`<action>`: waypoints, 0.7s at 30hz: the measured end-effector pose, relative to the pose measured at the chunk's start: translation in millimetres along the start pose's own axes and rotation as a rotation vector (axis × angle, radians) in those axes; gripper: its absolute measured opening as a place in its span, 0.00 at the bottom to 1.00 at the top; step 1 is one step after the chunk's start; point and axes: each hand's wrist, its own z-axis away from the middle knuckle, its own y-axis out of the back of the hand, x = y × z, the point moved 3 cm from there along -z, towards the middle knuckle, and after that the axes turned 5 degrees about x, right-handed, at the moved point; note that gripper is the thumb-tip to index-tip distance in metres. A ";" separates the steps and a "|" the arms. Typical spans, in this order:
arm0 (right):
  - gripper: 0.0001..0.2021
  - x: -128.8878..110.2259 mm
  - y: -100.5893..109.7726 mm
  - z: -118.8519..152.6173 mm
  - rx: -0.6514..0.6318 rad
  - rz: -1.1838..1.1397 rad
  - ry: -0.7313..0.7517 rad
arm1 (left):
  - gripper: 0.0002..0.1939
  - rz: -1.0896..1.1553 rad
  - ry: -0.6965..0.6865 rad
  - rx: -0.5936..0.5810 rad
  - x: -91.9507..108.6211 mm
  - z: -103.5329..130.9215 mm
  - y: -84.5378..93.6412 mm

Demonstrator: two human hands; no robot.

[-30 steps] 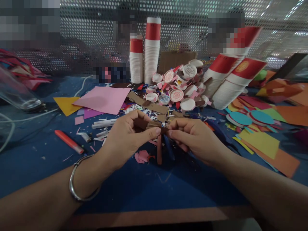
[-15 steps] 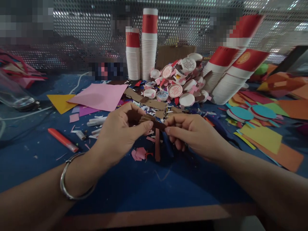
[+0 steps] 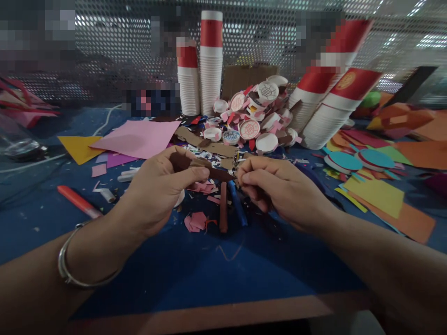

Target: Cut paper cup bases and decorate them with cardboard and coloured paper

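Note:
A dark brown strip [image 3: 220,174], paper or thin card, is pinched between the thumb and fingers of my left hand [image 3: 157,190]. It points right from that grip, and a lighter brown layer shows by the thumb. At its right tip my right hand [image 3: 275,186] has its thumb and fingers pressed together; whatever is between them is hidden. Below the strip, a brown crayon-like stick [image 3: 223,207] and a blue one [image 3: 239,204] lie on the table. Pink paper scraps [image 3: 195,222] rest to their left.
Stacked paper cups [image 3: 211,79] stand at the back, with more leaning stacks [image 3: 326,114] to the right. Between them is a heap of cut cup bottoms [image 3: 249,129]. Pink paper [image 3: 136,138], a red marker [image 3: 78,201], turquoise discs [image 3: 344,162] and yellow paper [image 3: 379,197] lie around.
My left hand has shifted left with the brown strip, and more of the strip shows between my hands. My right hand's fingers have curled in closer. The view has turned slightly.

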 end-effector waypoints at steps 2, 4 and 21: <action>0.10 -0.1 -0.6 -0.4 0.004 -0.008 0.019 | 0.10 -0.013 0.019 -0.021 -0.6 2.1 -1.6; 0.12 0.1 -0.4 -0.6 0.013 0.008 0.046 | 0.10 -0.023 0.025 -0.032 -0.9 4.0 -2.7; 0.16 3.0 3.0 1.5 0.133 0.150 0.174 | 0.11 0.002 0.002 -0.208 -0.1 13.8 -6.6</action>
